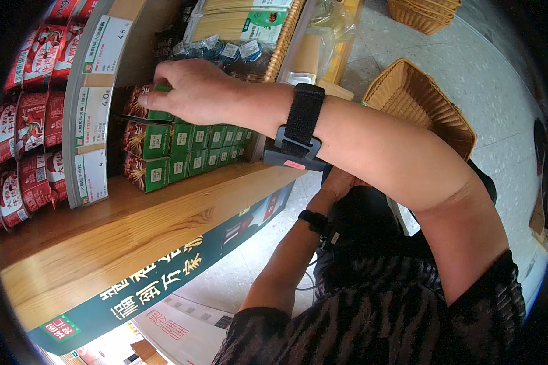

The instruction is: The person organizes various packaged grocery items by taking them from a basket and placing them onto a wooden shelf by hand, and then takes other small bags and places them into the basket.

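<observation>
My right hand [189,91] reaches across to the shelf and pinches the end of a green cardboard box [159,114], thumb on the near face and fingers over the far side. This box lies on top of neatly stacked green boxes [179,157] with food pictures on their ends and printed writing. A black strap [305,114] with a small dark device circles my right wrist. Lower down, my left hand [340,185] is close to my body, mostly hidden behind my right forearm. Whether it holds anything is not visible.
Red tubs [32,125] are stacked left, beyond a strip of price tags [91,123]. Packs of thin wooden sticks [219,25] and blue-topped items [230,52] lie beyond my right hand. A wooden shelf edge [155,232] runs below. A wicker basket [431,107] stands at right.
</observation>
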{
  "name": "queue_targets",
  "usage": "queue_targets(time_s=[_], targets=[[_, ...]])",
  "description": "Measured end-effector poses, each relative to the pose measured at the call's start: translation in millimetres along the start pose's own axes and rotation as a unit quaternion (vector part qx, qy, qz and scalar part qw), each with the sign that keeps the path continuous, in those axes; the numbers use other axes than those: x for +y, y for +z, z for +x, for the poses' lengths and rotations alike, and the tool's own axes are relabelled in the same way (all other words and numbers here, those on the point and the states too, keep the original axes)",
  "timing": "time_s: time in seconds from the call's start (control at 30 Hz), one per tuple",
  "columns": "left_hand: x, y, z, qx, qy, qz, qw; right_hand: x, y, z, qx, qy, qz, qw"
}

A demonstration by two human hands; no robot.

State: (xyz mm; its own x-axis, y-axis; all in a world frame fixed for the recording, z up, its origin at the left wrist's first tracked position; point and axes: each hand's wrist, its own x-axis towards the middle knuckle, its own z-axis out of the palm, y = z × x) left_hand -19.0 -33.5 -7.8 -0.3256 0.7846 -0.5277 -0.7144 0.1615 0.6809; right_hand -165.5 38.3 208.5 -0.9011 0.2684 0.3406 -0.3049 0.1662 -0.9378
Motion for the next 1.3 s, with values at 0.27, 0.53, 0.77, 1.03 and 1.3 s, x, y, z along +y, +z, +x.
queue_targets(time_s=[0.27, 0.53, 0.77, 1.03, 1.3], targets=[[-3.0, -14.5, 1.7, -0.039, 0.152, 0.329, 0.931, -6.7, 2.4, -2.6, -0.051, 0.024, -0.029, 0.998], [8.0, -3.6, 5.7, -0.022, -0.077, 0.019, 0.997, 30.7, -84.8, -36.2, 0.026, 0.067, 0.097, 0.993], [23.3, 6.6, 23.8, 0.062, 0.007, 0.122, 0.991, 163.8, -248.0, -174.6, 0.022, 0.238, -0.038, 0.97], [37.5, 10.4, 53.3, 0.124, -0.038, 0.171, 0.977, 296.9, -186.2, -248.5, -0.014, 0.392, -0.323, 0.862], [42.1, 9.3, 58.3, 0.167, -0.063, 0.166, 0.97, 337.6, -172.7, -216.8, -0.166, 0.312, -0.393, 0.849]])
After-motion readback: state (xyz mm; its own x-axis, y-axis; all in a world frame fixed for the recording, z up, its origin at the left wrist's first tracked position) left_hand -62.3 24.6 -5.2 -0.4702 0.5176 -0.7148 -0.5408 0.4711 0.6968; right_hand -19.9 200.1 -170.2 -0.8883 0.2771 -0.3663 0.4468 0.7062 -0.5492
